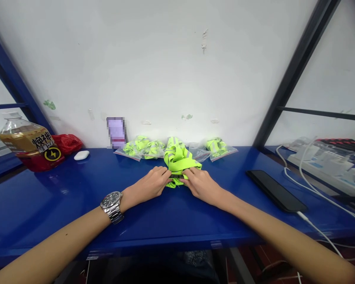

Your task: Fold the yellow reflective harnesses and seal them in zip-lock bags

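A bundle of neon-yellow reflective strap (180,157) with grey stripes lies heaped on the blue table (106,232). My left hand (156,180) is closed on its near left part, fingers curled and thumb pressed in. From the other side my right hand (199,182) pinches the near right part. A dark piece, perhaps a buckle, shows between the hands; its details are too small to make out. Behind, clear zip bags (130,156) hold similar yellow straps, and another such bag (218,148) lies to the right.
On the left stand a large drink bottle (32,144), a red plastic bag (67,142) and a white earbud case (81,155). A blurred-out phone-like object (116,132) leans on the wall. At right lie a black phone (276,190) on a white cable and power strips (328,161).
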A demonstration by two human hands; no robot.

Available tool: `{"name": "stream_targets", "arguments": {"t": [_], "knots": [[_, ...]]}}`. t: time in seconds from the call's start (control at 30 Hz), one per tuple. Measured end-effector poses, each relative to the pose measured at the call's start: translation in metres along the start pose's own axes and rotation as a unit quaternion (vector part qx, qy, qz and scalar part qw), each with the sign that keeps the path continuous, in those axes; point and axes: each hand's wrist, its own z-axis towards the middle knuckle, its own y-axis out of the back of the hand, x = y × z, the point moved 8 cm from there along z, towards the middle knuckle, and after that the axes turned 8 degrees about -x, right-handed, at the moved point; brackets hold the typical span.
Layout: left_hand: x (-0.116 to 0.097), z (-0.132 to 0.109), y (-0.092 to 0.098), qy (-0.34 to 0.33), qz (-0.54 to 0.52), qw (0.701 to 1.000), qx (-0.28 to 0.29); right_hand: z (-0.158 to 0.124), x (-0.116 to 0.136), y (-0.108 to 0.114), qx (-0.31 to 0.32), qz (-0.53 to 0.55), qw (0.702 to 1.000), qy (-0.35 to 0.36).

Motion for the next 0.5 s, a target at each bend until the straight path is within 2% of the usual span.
{"name": "stream_targets", "arguments": {"t": [0.13, 0.23, 0.33, 0.43, 0.5], "knots": [[0.004, 0.003, 0.004, 0.059, -0.048, 0.997, 0.032, -0.002, -0.008, 0.006, -0.022, 0.138, 0.987, -0.081], [0.007, 0.006, 0.004, 0.097, -0.041, 0.992, 0.074, -0.004, -0.010, 0.010, -0.039, 0.210, 0.969, -0.122], [0.017, 0.011, 0.001, 0.136, -0.046, 0.984, 0.105, -0.007, -0.008, 0.013, -0.052, 0.184, 0.974, -0.121], [0.030, 0.015, -0.011, 0.171, -0.116, 0.964, 0.169, -0.008, -0.003, 0.015, -0.062, 0.111, 0.987, -0.094], [0.034, 0.017, -0.018, 0.167, -0.155, 0.950, 0.212, -0.008, -0.001, 0.013, -0.048, 0.099, 0.990, -0.085]]}}
